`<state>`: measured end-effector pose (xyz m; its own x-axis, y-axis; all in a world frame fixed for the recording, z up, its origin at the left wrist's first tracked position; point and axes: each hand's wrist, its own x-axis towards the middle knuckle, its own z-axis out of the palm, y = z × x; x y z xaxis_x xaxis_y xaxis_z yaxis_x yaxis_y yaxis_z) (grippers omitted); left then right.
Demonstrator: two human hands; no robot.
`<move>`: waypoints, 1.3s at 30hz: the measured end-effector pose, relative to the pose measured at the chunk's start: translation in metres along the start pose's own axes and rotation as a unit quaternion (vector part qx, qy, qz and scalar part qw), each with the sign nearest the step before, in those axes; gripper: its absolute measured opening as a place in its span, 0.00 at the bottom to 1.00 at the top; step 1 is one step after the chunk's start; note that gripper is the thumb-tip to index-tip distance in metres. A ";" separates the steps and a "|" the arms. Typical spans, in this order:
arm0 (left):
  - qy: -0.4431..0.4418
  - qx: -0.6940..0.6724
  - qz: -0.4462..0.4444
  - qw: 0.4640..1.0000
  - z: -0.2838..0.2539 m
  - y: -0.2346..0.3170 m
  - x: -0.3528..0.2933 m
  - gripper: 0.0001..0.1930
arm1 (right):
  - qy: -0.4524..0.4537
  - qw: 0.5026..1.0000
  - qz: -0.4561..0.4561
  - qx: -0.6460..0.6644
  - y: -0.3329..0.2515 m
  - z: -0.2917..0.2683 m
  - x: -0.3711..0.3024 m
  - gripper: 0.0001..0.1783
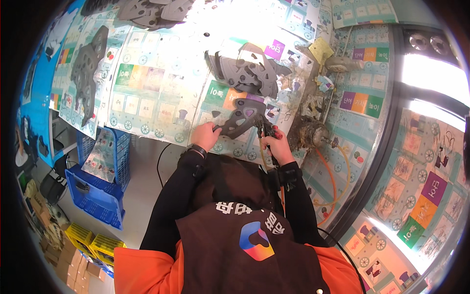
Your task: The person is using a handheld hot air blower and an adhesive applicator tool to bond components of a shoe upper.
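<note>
My left hand (206,136) pinches the left end of a dark grey flat piece with cut-out holes (240,119), which looks like a shoe upper. It is held over the near edge of the paper-covered table (147,105). At the piece's right end, my right hand (277,148) is closed around a dark spray gun (267,128) with a red part near the fingers. A thin hose hangs below the gun. Whether its nozzle touches the piece I cannot tell. Just beyond lies a pile of similar grey pieces (245,71).
More grey pieces lie at the far left (89,73) and along the back (155,12). A residue-crusted cylindrical fitting (313,133) stands right of my right hand, with orange and yellow hoses (335,171) below it. Blue crates (95,193) stand at the lower left.
</note>
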<state>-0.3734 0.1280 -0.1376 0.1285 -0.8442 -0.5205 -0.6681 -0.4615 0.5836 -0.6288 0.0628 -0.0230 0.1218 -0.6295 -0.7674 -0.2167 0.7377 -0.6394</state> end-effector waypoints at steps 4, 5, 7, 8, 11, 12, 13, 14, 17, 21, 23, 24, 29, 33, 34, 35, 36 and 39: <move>-0.001 0.000 -0.002 1.000 -0.002 0.002 -0.001 0.14 | -0.007 1.000 0.012 0.010 0.000 -0.001 -0.001 0.11; -0.001 -0.003 -0.005 1.000 -0.002 0.003 -0.002 0.14 | -0.012 1.000 0.002 0.014 -0.001 0.001 -0.001 0.11; 0.001 -0.006 -0.007 1.000 -0.003 0.003 -0.002 0.14 | -0.017 1.000 0.013 0.000 -0.002 0.004 0.000 0.10; -0.002 -0.004 -0.009 1.000 -0.003 0.004 -0.002 0.14 | -0.021 1.000 0.001 0.004 -0.003 0.006 0.000 0.10; 0.000 -0.004 -0.008 1.000 -0.002 0.003 -0.002 0.14 | -0.034 0.999 0.004 -0.015 -0.005 0.012 -0.001 0.09; 0.004 -0.005 -0.005 1.000 -0.002 0.003 -0.002 0.14 | -0.041 0.999 0.006 -0.026 -0.005 0.014 -0.002 0.09; 0.004 -0.006 -0.006 1.000 -0.002 0.003 -0.002 0.14 | -0.048 0.998 0.017 -0.038 -0.006 0.016 -0.002 0.10; 0.006 -0.002 -0.004 1.000 -0.001 0.002 -0.002 0.14 | -0.049 0.998 0.009 -0.037 -0.006 0.018 -0.002 0.10; 0.010 -0.006 -0.002 1.000 0.000 0.001 -0.001 0.15 | -0.057 0.997 0.009 -0.051 -0.007 0.023 -0.004 0.10; 0.014 -0.006 0.005 1.000 0.000 0.001 -0.001 0.15 | -0.067 0.997 0.006 -0.040 -0.008 0.027 -0.008 0.09; 0.012 -0.008 0.000 1.000 0.000 0.002 -0.001 0.15 | -0.072 0.997 0.001 -0.040 -0.009 0.027 -0.010 0.09; 0.012 -0.010 -0.005 1.000 -0.001 0.002 -0.001 0.15 | -0.075 0.996 0.005 -0.046 -0.009 0.027 -0.010 0.09; -0.018 -0.011 -0.028 0.999 -0.003 0.003 0.000 0.15 | -0.091 0.994 0.012 -0.054 -0.009 0.023 -0.015 0.09; 0.018 0.000 0.002 1.000 -0.003 0.003 -0.001 0.15 | -0.079 0.993 0.035 -0.078 -0.007 0.023 -0.013 0.09; 0.018 0.000 0.001 1.000 -0.002 0.004 -0.002 0.15 | -0.075 0.992 0.048 -0.086 -0.007 0.023 -0.012 0.08; 0.023 0.000 -0.001 1.000 -0.002 0.004 -0.002 0.15 | -0.075 0.993 0.039 -0.083 -0.006 0.024 -0.011 0.08; 0.021 -0.004 -0.007 1.000 -0.003 0.005 -0.003 0.15 | -0.088 0.993 0.025 -0.078 -0.005 0.025 -0.009 0.08; 0.003 -0.011 -0.020 1.000 -0.006 0.008 -0.003 0.15 | -0.103 0.992 0.004 -0.073 -0.005 0.030 -0.008 0.08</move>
<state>-0.3749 0.1254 -0.1281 0.1590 -0.8266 -0.5399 -0.6458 -0.5007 0.5764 -0.6001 0.0714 -0.0152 0.3118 -0.5497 -0.7750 -0.3547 0.6893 -0.6317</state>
